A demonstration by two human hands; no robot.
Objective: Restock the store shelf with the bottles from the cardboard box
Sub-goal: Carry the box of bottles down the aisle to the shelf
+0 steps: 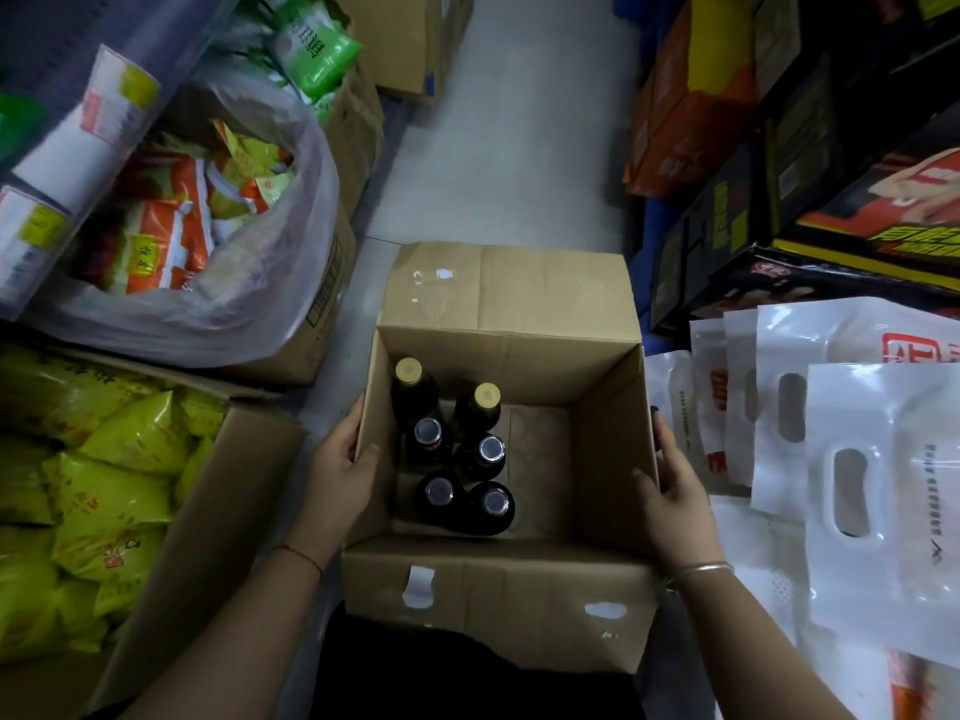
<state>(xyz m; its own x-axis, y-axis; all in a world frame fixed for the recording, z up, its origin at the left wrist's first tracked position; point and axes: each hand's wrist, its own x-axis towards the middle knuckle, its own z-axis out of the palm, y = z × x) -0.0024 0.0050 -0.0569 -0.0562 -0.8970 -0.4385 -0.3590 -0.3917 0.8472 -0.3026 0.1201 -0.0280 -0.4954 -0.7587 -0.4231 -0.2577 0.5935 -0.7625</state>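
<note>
An open cardboard box [602, 459] sits on the floor right below me, its flaps folded outward. Several dark bottles [457, 454] stand upright along its left side; two at the back have yellow caps [409, 370], the nearer ones have dark foil tops. The box's right half shows bare cardboard bottom. My left hand [337, 470] grips the box's left wall, thumb inside the rim. My right hand [670, 491] grips the right wall the same way. No store shelf for the bottles is clearly visible.
At left, a carton of yellow packets [114, 459] and a plastic bag of orange packets [171, 220]. White handled bags [841, 459] are piled at right, with dark printed cartons [779, 210] behind. A grey floor aisle [519, 122] runs ahead.
</note>
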